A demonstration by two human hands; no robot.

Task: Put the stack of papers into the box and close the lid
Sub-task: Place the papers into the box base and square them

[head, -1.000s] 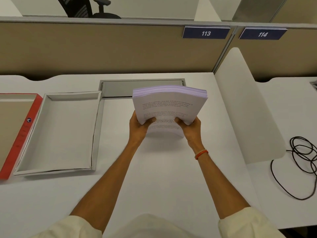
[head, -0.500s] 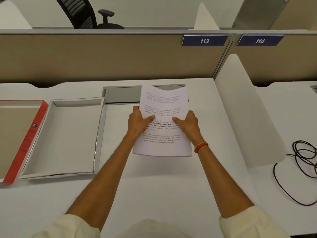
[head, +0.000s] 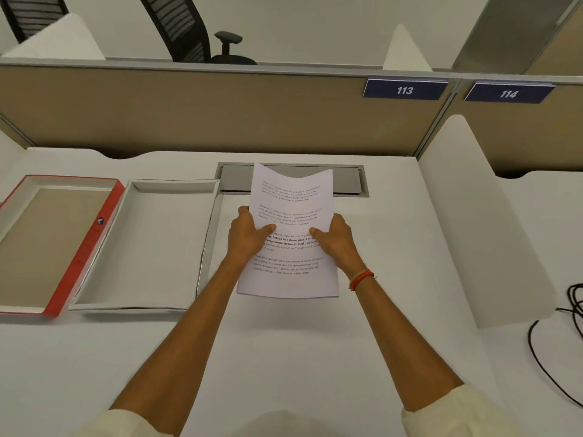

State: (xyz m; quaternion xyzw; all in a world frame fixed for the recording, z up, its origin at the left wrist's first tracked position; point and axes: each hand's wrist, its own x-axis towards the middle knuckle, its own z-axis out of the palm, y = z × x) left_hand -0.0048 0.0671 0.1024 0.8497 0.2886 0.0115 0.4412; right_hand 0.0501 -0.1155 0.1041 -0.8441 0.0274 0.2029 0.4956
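Note:
The stack of papers (head: 291,197), white sheets with printed text, is held flat above the desk, its top face towards me and its far edge sagging a little. My left hand (head: 247,231) grips its left edge and my right hand (head: 336,238) grips its right edge, thumbs on top. The open white box (head: 138,244) lies empty on the desk just left of my left hand. Its red-edged lid (head: 85,247) lies upside down further left, beside the box.
A grey cable hatch (head: 347,181) is set into the white desk (head: 284,357) behind the papers. A white divider panel (head: 479,222) stands on the right, with a coiled black cable (head: 568,310) beyond it. A beige partition (head: 220,115) closes the back.
The stack has been tipped from standing on its edge to lying flat in both hands. It sits slightly lower and nearer to me, and the view has tilted upward.

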